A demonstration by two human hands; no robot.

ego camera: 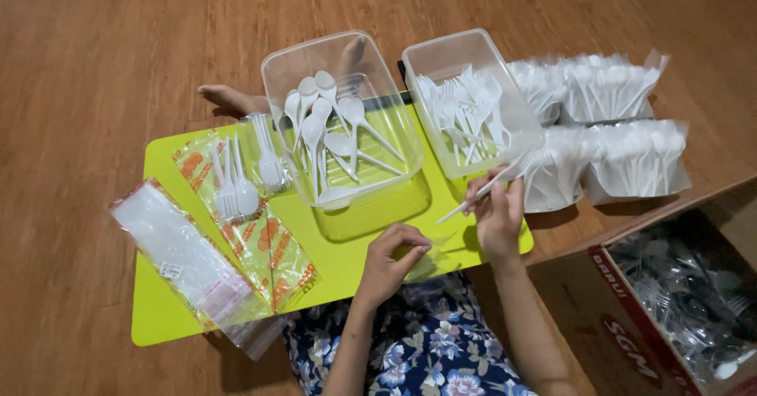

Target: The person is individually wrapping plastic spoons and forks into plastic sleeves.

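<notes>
Two hands work: the right hand (497,211) pinches a white fork (482,191), the left hand (394,254) pinches a clear sleeve (430,260), whose thin, slippery mouth could make the fork snag.

Upper centre: clear tub (398,140) of white plastic spoons (327,128); to its right, a second clear tub (524,116) of white forks (465,116); both rest on a lime-green surface (158,317). Left of centre: printed sleeves (272,254) with cutlery inside, and a stack of clear bags (185,258). Upper right: bagged bundles of white cutlery (623,128) on the wooden floor (102,57). Lower right: open cardboard box (607,309) of wrapped cutlery.
</notes>
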